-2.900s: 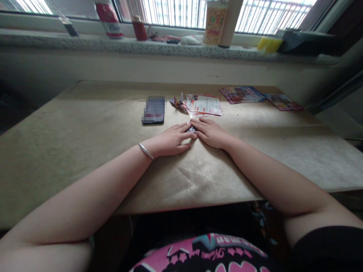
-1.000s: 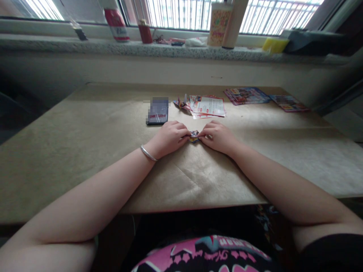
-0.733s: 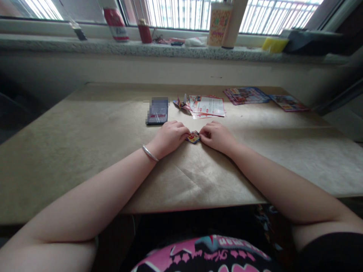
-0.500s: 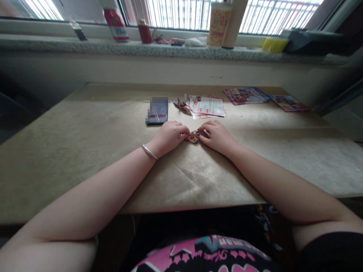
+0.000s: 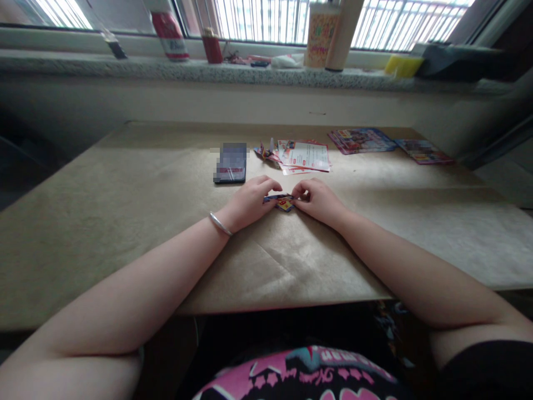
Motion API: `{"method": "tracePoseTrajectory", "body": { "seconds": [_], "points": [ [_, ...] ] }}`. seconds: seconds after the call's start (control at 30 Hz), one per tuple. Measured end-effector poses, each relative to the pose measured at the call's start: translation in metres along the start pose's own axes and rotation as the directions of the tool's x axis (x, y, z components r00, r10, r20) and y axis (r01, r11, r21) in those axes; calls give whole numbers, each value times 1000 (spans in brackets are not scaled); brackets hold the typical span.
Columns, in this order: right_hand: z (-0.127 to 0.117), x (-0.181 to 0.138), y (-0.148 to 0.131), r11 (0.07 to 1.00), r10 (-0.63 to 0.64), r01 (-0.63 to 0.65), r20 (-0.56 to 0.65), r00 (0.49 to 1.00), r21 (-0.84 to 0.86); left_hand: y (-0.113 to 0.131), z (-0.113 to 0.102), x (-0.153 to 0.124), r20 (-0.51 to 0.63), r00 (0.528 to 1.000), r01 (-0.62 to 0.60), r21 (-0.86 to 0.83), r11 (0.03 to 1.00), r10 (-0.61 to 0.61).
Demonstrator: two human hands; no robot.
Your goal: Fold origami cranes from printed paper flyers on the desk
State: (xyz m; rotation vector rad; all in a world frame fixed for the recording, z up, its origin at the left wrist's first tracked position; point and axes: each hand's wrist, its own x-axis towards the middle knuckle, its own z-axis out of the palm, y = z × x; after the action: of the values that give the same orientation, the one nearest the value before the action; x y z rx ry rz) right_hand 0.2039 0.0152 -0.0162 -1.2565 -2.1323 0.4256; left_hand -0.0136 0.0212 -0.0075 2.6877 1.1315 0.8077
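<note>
A small folded piece of colourful printed paper [image 5: 285,204], blue and yellow, lies on the table between my two hands. My left hand [image 5: 252,197], with a silver bangle at the wrist, keeps its thumb against the paper's left part. The index finger of that hand is raised and arched, and the paper's left end runs into the gap behind the thumb. On the other side, my right hand [image 5: 318,199] pinches the paper's right end between thumb and fingertips. Its remaining fingers are curled.
Beyond my hands lie a dark phone [image 5: 232,163], a crumpled or folded colourful paper piece [image 5: 266,153] and printed sheets [image 5: 307,155]. Colourful booklets or cards [image 5: 362,140] rest at the back right. A can [image 5: 170,36] and a patterned cup [image 5: 320,36] stand on the windowsill.
My left fingers have lifted off the paper and spread from the thumb, uncovering more of its left end. My right fingers have drawn in closer around the right end.
</note>
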Motion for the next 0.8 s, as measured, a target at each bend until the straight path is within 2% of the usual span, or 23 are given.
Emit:
{"method": "tracePoseTrajectory", "body": {
  "seconds": [0.27, 0.57, 0.8],
  "points": [
    [-1, 0, -6, 983, -128, 134, 60, 990, -123, -2, 1, 2, 86, 994, -69, 20, 997, 67],
    [-4, -1, -11, 931, -109, 135, 93, 990, -338, 8, -4, 3, 124, 992, -58, 180, 982, 36],
    [-13, -1, -3, 914, -111, 153, 129, 985, -376, 8, -11, 1, 149, 988, -80, 335, 939, 31]
  ]
}}
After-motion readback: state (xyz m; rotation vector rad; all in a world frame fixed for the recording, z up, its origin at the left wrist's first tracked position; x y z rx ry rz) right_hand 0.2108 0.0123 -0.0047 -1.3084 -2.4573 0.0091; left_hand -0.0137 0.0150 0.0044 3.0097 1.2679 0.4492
